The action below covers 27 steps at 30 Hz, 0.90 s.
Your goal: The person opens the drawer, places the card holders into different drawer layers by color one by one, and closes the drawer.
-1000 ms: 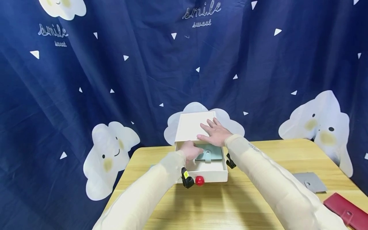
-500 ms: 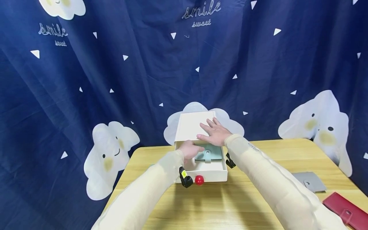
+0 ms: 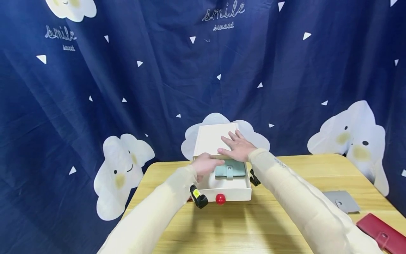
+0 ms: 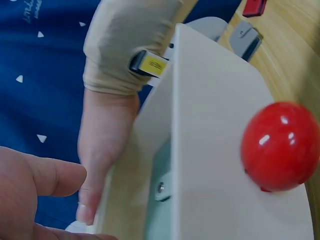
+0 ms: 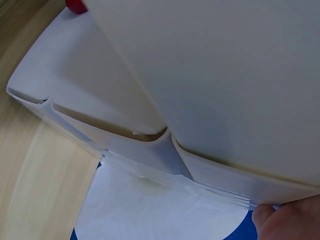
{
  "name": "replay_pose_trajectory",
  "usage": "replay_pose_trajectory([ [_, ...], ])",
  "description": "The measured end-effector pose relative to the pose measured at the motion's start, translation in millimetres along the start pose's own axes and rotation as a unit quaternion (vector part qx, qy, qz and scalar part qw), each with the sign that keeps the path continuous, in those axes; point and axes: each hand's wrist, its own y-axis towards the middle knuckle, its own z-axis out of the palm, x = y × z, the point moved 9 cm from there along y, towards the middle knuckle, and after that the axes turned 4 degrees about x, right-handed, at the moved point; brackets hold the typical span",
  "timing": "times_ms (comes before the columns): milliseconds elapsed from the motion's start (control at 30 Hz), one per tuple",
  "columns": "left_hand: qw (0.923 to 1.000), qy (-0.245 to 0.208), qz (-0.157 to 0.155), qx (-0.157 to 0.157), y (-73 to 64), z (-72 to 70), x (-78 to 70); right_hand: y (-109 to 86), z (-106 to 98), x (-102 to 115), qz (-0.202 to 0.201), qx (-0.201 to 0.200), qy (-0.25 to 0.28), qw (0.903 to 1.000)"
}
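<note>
A white drawer cabinet [image 3: 211,137] stands at the table's far side, its top drawer [image 3: 233,193] pulled out. A red ball knob [image 3: 220,199] sits on the drawer front. Inside lies a light blue-green wallet [image 3: 234,168] with a snap strap. My left hand [image 3: 204,165] hovers over the drawer's left side, beside the wallet. In the left wrist view its thumb and a finger are apart, nothing between them. My right hand [image 3: 239,146] rests spread on the cabinet top; the right wrist view catches only part of the right hand [image 5: 290,220] at the cabinet's edge.
On the table's right lie a grey wallet [image 3: 342,201] and a dark red wallet [image 3: 383,233]. Lower drawers [image 5: 105,95] show under the open one in the right wrist view. A blue curtain [image 3: 177,81] hangs behind the table [image 3: 228,229].
My left hand has shifted left and slightly up, away from the blue-green wallet, uncovering more of it. A red edge now shows beside the left wrist. The right hand has stayed put.
</note>
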Motion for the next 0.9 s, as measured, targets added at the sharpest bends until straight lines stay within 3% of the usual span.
replay_pose_trajectory([
  [233, 0.9984, -0.037, 0.041, 0.008, -12.4, -9.7, -10.0, 0.1, 1, -4, 0.003, 0.002, -0.001, 1.0000],
  [467, 0.9971, -0.016, 0.072, -0.019, -25.7, -33.9, -13.5, -2.1, -1, -3, 0.012, 0.002, 0.002, 0.9999],
  [700, 0.9959, -0.009, 0.058, -0.068, -31.3, -66.9, 7.9, -3.8, -2, 1, 0.009, 0.001, 0.001, 1.0000],
  [900, 0.9944, -0.020, 0.054, -0.089, -33.5, -85.4, 27.7, -1.7, 0, 1, 0.007, 0.001, -0.001, 1.0000],
])
